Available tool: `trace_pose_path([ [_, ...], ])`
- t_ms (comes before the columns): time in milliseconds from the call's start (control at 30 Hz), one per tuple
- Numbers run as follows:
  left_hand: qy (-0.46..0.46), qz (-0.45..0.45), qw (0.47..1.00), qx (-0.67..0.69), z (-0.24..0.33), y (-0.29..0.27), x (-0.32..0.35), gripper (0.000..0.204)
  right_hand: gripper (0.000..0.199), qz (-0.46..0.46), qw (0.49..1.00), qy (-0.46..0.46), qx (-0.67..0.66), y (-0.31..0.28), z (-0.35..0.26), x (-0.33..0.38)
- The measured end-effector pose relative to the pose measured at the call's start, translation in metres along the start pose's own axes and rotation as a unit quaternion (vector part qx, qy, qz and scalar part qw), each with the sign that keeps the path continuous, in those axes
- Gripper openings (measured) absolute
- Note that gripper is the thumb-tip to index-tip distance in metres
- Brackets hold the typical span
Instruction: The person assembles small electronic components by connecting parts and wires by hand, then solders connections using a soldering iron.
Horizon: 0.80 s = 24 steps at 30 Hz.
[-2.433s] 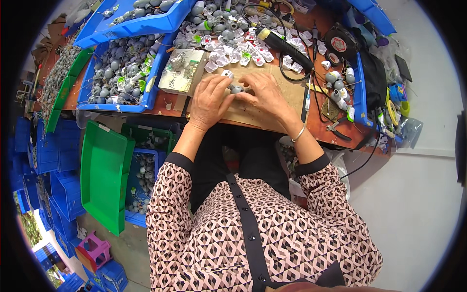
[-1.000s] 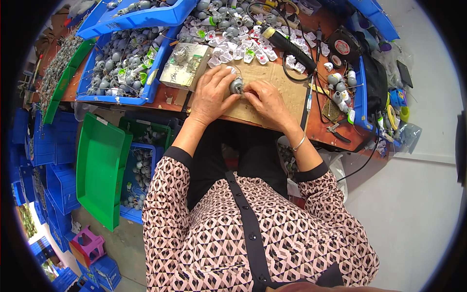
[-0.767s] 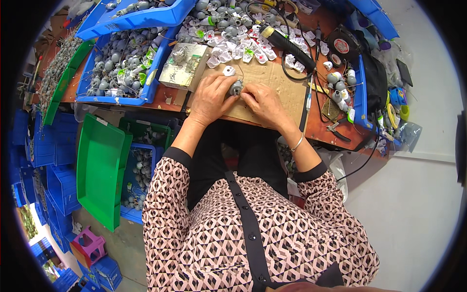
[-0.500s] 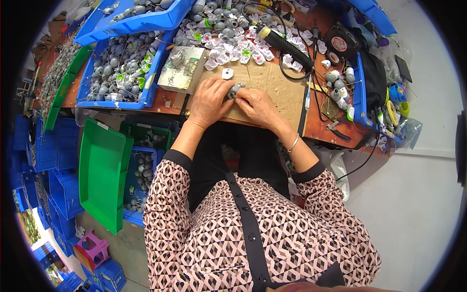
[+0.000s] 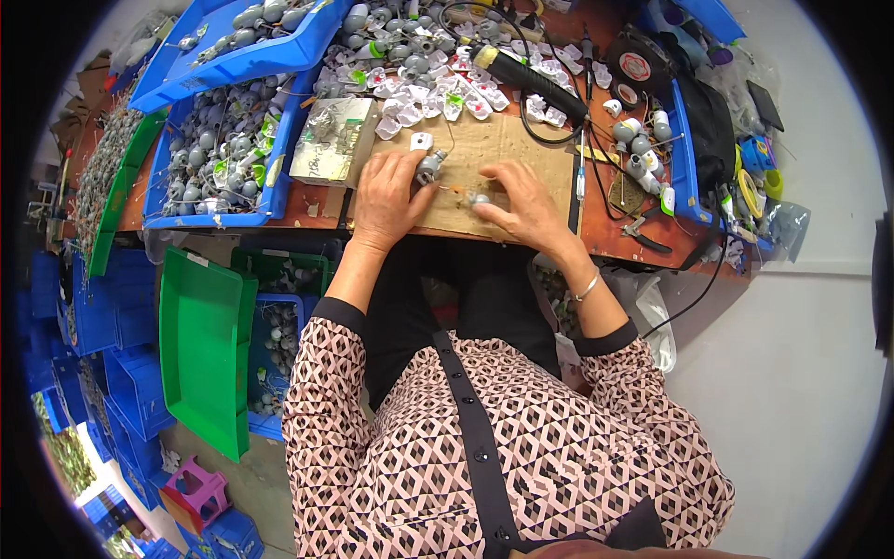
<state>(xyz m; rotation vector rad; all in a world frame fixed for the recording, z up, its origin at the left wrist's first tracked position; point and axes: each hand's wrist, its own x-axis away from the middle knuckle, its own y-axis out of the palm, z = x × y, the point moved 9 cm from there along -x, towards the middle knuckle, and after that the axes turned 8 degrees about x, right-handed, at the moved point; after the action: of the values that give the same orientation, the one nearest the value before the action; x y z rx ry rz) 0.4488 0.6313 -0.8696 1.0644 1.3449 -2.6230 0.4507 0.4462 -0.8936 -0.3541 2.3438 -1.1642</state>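
— How are your hands now?

— My left hand (image 5: 389, 197) lies on the cardboard (image 5: 503, 154), palm down, and its grip is closed on a small grey motor (image 5: 430, 168) at the fingertips. My right hand (image 5: 521, 200) is beside it, a little apart, also palm down; its fingers pinch a small grey part (image 5: 479, 198) against the cardboard. Thin wires run between the motor and the part. Both forearms come up from my patterned sleeves, and there is a bracelet (image 5: 587, 287) on the right wrist.

— And the containers?

— At my left, two blue trays (image 5: 279, 154) stand on the desk (image 5: 321, 207), full of grey motors with green pieces. Beyond the cardboard there is a heap of white parts (image 5: 438, 88) and more grey motors. A small blue bin (image 5: 677, 140) at the right holds a few grey and white pieces. Under the desk, a green tray (image 5: 205, 349) leans over a blue crate (image 5: 270, 359) with more grey pieces inside.

— What about the desk and the room?

— The desk is brown wood and crowded. A black tool with a yellow band (image 5: 531, 79) lies behind the cardboard, with its cable. More blue crates are stacked on the floor at the left, and the floor at the right is pale grey.
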Motion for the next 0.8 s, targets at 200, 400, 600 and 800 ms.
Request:
trace_pose_path([
  [200, -0.015, -0.010, 1.000, -0.011, 0.002, 0.005, 0.003, 0.046, 0.042, 0.031, 0.994, 0.030, 0.101, -0.014, -0.003, 0.042],
  [400, -0.015, -0.019, 1.000, -0.017, 0.004, 0.014, 0.001, 0.047, 0.025, 0.092, 0.986, 0.020, 0.141, -0.006, -0.015, 0.046],
  [600, -0.001, -0.009, 1.000, -0.004, -0.005, 0.013, -0.009, 0.047, 0.012, 0.099, 0.981, 0.017, 0.167, -0.014, -0.006, 0.021],
  [800, -0.005, 0.035, 0.999, 0.017, -0.015, 0.002, 0.006, 0.051, 0.030, 0.080, 0.991, 0.028, 0.100, -0.009, 0.000, 0.015],
])
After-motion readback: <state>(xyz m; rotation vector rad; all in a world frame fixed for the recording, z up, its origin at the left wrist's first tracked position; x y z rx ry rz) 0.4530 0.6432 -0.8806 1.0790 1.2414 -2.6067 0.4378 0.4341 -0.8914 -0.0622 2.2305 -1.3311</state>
